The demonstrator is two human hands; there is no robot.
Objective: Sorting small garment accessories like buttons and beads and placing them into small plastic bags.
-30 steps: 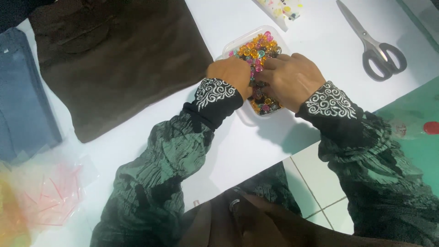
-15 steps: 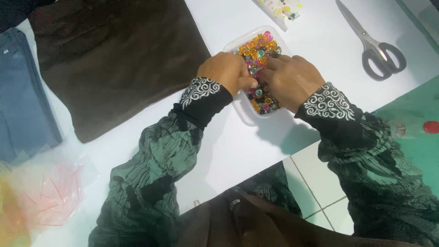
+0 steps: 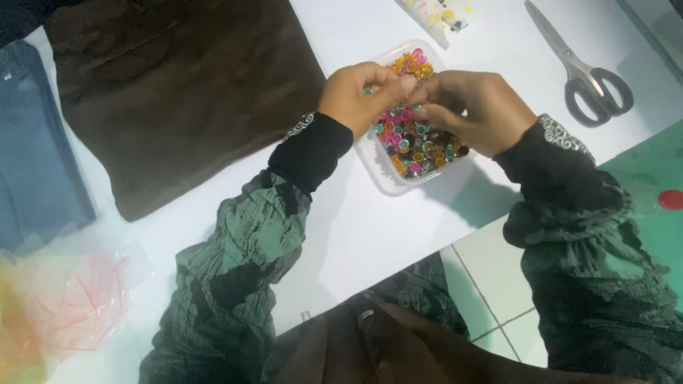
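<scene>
beads, both hands over the tub

beads [image 3: 416, 142], small and many-coloured (pink, amber, teal), heaped in a clear plastic tub [image 3: 388, 181] on the white table [image 3: 370, 235], just right of a dark brown cloth [image 3: 178, 99]. tub set close to the table's near edge, probably to keep it within easy reach of both arms.

left hand [image 3: 356, 96] above the tub's left side, fingertips [image 3: 402, 84] drawn together as if pinching something small; cannot tell whether a bead sits between them. right hand [image 3: 473, 107] above the tub's right side, fingers curled inward and meeting the left fingertips over the heap; what lies under them hidden. hands held low over the tub, likely so that anything dropped falls back in.

grey scissors [image 3: 587, 75] closed and flat on the table, well apart to the right. small packet with coloured bits [image 3: 441, 14] at the far edge beyond the tub. blue denim [image 3: 32, 156] beside the brown cloth on the left. crumpled clear bag with thin red sticks [image 3: 78, 299] near the left corner.
</scene>
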